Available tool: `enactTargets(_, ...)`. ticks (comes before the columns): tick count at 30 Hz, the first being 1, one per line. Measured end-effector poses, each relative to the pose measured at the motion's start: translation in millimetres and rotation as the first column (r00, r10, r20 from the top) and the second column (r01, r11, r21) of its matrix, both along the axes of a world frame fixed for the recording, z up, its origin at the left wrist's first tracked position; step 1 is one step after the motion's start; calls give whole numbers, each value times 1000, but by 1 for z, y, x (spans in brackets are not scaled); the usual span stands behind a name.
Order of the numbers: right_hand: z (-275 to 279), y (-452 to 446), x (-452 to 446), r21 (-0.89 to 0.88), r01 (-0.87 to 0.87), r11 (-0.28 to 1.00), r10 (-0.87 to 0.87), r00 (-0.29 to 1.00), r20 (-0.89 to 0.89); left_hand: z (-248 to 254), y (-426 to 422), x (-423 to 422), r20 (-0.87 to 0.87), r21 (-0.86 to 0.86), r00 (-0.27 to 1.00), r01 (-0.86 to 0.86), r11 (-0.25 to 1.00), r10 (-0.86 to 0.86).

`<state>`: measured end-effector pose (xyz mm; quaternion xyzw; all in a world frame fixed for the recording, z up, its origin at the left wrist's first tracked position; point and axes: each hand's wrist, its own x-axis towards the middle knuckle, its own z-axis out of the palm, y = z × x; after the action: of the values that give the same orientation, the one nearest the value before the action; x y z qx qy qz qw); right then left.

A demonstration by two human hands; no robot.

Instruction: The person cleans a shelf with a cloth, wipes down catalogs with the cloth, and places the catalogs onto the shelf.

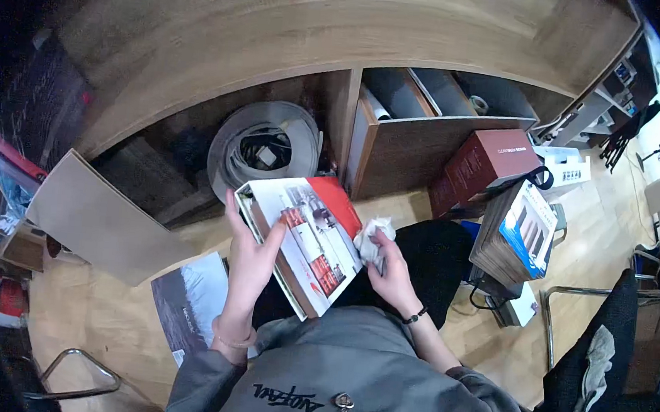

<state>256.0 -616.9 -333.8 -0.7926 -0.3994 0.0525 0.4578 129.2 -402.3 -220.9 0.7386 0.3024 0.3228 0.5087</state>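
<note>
My left hand [252, 258] grips the left side of a thick book or binder [313, 243], its thumb lying on the front. The cover shows a room photo with red panels and a red corner, and it is tilted above my lap. A crumpled white cloth or tissue [374, 239] is bunched in my right hand [393, 277], at the right edge of the book.
Ahead is an open wooden cabinet [348, 122] with a coiled pale hose [226, 151] and a drawer [419, 155]. A dark red box [488, 168] and a stack of samples [518, 232] stand right. A catalogue [195, 300] lies left; a chair [589, 358] is at right.
</note>
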Motion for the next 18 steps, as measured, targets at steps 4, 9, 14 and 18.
enactTargets(4, -21, 7, 6, 68, 184, 981, -176, 978, -112, 15, -9, 11, 32, -10, 990, 137, 990, -137)
enactTargets(9, -29, 3, 25, -146, 213, 966, -231, 965, -123, 36, -18, 19, -77, -70, 985, 149, 986, -154)
enactTargets(14, 0, -14, 19, -74, 208, 975, -216, 970, -111, 20, 0, 27, -71, -77, 991, 106, 991, -112)
enactTargets(18, 20, -33, 1, 84, 363, 928, -361, 932, -33, 15, 1, 31, -59, -221, 985, 145, 964, -162)
